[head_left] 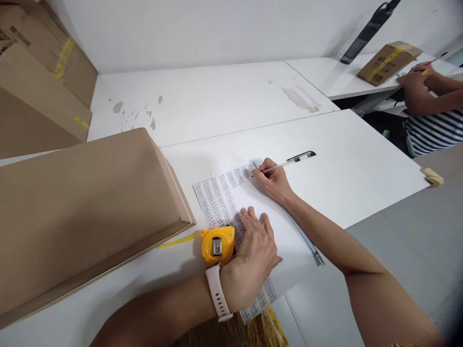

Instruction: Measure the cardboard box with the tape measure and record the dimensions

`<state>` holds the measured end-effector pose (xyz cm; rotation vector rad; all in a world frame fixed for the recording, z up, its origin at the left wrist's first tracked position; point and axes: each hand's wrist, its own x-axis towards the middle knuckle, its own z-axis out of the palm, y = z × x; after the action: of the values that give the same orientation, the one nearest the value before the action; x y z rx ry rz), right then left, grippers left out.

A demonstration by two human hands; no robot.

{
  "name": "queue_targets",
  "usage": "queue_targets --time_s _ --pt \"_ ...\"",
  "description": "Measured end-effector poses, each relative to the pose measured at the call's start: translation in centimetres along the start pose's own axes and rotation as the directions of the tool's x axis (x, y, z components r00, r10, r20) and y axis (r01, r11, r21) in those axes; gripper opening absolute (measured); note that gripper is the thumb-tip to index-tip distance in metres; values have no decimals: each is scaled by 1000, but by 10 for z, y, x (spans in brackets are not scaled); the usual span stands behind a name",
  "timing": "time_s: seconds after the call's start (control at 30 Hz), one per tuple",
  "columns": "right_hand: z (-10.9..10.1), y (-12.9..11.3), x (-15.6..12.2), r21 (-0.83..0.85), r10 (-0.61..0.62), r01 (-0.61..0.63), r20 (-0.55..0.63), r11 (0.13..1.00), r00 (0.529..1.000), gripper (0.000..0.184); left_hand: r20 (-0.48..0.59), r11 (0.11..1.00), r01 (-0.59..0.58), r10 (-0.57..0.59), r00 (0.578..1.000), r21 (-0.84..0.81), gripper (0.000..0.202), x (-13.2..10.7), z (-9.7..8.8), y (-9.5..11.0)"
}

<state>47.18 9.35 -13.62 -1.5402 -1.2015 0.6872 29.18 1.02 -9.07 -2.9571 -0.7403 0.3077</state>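
Note:
My right hand point(274, 182) grips a white pen with a black clip point(289, 163), its tip on a sheet of paper covered in columns of small handwritten figures point(220, 197). My left hand point(253, 255) lies flat on the lower part of that sheet, fingers spread, with a pale watch strap on the wrist. A yellow tape measure point(217, 245) sits just left of my left hand, its yellow tape drawn out toward a large cardboard box point(79, 217). The sheet rests on a clipboard whose metal edge point(304, 236) shows under my right forearm.
White tables point(361, 168) stand pushed together. More cardboard boxes point(36, 86) are stacked at far left. At right, another person in a striped top point(434, 130) reaches toward a small cardboard box point(388, 61). A roll of tape point(433, 177) sits at the table's right corner.

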Motion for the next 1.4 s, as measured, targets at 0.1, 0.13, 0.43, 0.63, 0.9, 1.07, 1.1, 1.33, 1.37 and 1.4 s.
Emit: queue_targets --time_s 0.1,0.13,0.43,0.63,0.9,1.07,1.1,1.33,1.37,1.4 --pt "-1 0 -1 -42 -39 40 26 998 999 30 32 1000 -15 15 999 -8 86 0 -7 -4" --pt "0 -1 -1 -47 -41 43 31 998 999 30 42 1000 -19 20 999 -17 83 -1 -10 -5" --pt "0 -1 -2 -52 -45 48 49 998 998 32 27 995 -7 10 1000 -97 89 -1 -11 -6" --pt "1 1 -1 -50 -30 33 58 998 998 33 38 996 -20 23 999 -84 81 -3 -12 -7" --pt "0 2 -1 -47 -21 25 69 999 997 31 34 987 15 -10 999 -159 81 0 -11 -6" --pt "-1 1 -1 -67 -3 7 60 998 998 30 78 998 -13 17 997 -54 82 1 -11 -5" --pt "-1 2 -1 -68 -3 7 55 998 998 30 75 999 -17 20 997 -39 82 1 -11 -5" --pt "-1 4 -1 -71 -33 33 2 997 999 29 46 998 -4 6 999 -60 89 1 -6 -3" --pt "-1 4 -1 -73 -33 33 6 997 999 29 54 999 -9 11 998 -44 89 1 -5 -3" --pt "-1 4 -1 -73 -33 34 8 997 999 30 61 999 -18 20 998 -29 89 1 -6 -3"
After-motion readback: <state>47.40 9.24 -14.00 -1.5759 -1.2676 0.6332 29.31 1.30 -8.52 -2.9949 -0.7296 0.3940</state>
